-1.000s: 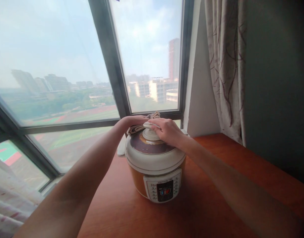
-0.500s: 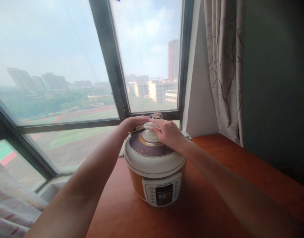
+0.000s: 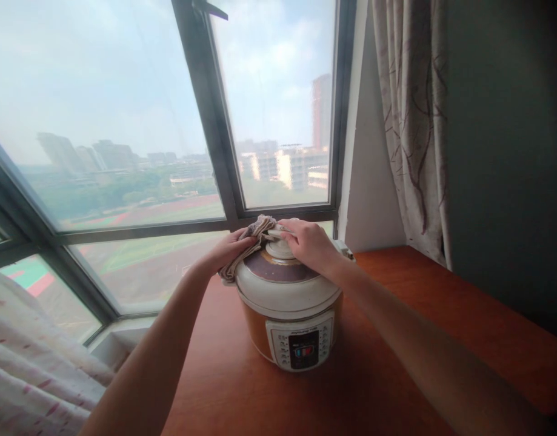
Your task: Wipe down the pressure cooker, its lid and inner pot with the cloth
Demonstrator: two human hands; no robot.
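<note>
Hands (image 3: 269, 245) on cooker (image 3: 290, 303), curtain (image 3: 412, 121) behind

I see a reddish-brown wooden table (image 3: 396, 315) set into the corner by the window. Standing directly on it is an electric pressure cooker (image 3: 290, 315), upright near the table's window-side edge, its control panel facing me. Nothing else shows on the wood.

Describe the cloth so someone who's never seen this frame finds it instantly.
Start at the big window, then drop to the orange and cream electric cooker on the red-brown table below it. The cloth is the crumpled beige rag on the lid's far-left edge, gripped by the left hand; it is the only soft, wrinkled thing on the cooker.
</note>
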